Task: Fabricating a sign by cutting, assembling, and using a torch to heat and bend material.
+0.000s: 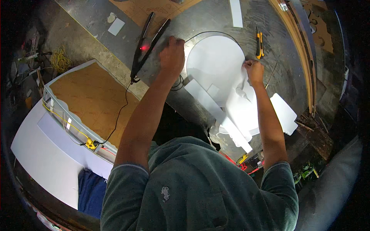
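A round white sheet (214, 54) lies on the grey worktable. A thin dark wire (210, 32) arcs along its far edge, running from one hand toward the other. My left hand (173, 54) is closed on the wire's left end, just left of the sheet. At the sheet's right edge, my right hand (254, 72) pinches the wire; its fingertips partly hide the grip. Close to my left hand lies a black hair straightener (144, 48), its arms apart and a red light glowing. Beyond my right hand is a yellow and black utility knife (259, 43).
Curled white sheet pieces (241, 106) and a white strip (204, 98) lie nearer me. Another strip (236, 13) is at the far side. Wooden boards (298, 50) line the right edge. A power cord (125, 104) hangs left to a yellow socket (91, 143).
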Demonstrator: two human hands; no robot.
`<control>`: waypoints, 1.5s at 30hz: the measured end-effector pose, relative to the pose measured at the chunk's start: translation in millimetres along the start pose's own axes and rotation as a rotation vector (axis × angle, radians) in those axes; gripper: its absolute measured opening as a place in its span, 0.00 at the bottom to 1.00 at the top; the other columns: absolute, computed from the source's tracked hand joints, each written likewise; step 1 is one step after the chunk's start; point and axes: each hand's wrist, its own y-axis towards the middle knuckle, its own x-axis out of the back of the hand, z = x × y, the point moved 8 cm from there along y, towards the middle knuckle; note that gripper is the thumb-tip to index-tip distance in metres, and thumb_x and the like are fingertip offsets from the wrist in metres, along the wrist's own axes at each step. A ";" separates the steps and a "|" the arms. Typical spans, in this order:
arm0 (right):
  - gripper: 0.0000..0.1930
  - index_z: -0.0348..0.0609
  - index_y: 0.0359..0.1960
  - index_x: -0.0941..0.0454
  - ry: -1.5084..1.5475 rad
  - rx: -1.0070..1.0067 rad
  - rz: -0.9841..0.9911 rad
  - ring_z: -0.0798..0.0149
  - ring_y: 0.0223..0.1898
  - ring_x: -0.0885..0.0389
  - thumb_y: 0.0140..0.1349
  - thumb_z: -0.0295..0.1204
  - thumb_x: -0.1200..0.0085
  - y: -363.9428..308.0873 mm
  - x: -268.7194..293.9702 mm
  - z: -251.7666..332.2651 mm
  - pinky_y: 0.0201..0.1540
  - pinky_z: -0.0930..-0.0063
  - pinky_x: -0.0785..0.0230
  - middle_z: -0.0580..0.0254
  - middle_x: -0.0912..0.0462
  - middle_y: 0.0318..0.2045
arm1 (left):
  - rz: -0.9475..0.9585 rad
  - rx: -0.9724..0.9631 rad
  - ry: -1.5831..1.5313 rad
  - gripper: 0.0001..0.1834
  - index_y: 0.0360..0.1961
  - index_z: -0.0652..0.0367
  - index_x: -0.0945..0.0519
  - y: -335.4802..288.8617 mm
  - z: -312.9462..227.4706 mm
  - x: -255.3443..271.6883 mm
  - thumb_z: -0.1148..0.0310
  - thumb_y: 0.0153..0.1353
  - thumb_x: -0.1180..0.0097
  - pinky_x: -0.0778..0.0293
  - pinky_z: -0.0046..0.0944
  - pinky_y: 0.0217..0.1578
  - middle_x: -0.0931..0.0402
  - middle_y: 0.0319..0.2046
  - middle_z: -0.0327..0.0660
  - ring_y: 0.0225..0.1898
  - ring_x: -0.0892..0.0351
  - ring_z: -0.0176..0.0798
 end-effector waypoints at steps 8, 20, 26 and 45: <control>0.05 0.43 0.30 0.13 -0.069 0.087 -0.041 0.49 0.30 0.14 0.52 0.28 0.37 -0.8 2.8 7.2 0.37 0.61 0.24 0.50 0.14 0.28 | -0.191 -0.511 -0.101 0.14 0.47 0.55 0.21 59.8 -100.9 -4.3 0.70 0.59 0.42 0.28 0.53 0.46 0.24 0.43 0.46 0.44 0.23 0.52; 0.04 0.43 0.30 0.13 -0.005 0.061 -0.005 0.48 0.32 0.15 0.53 0.26 0.38 -0.4 1.6 4.9 0.39 0.60 0.24 0.50 0.14 0.28 | -0.055 -0.548 -0.074 0.08 0.40 0.60 0.20 88.7 -101.5 -45.5 0.72 0.60 0.45 0.22 0.48 0.44 0.22 0.37 0.47 0.42 0.19 0.52; 0.05 0.41 0.32 0.13 -0.024 0.057 -0.013 0.50 0.31 0.14 0.52 0.26 0.35 -0.4 3.0 3.7 0.37 0.62 0.24 0.49 0.14 0.29 | 0.105 -0.576 -0.273 0.11 0.44 0.57 0.16 75.9 -72.4 -55.1 0.72 0.63 0.46 0.20 0.48 0.47 0.22 0.44 0.45 0.45 0.18 0.49; 0.08 0.41 0.33 0.13 -0.045 0.070 -0.003 0.47 0.32 0.15 0.53 0.30 0.34 0.9 -1.1 3.1 0.39 0.59 0.23 0.49 0.14 0.30 | 0.038 -0.225 -0.357 0.09 0.44 0.54 0.15 -45.3 8.9 -34.8 0.72 0.65 0.44 0.18 0.47 0.38 0.23 0.40 0.48 0.37 0.17 0.53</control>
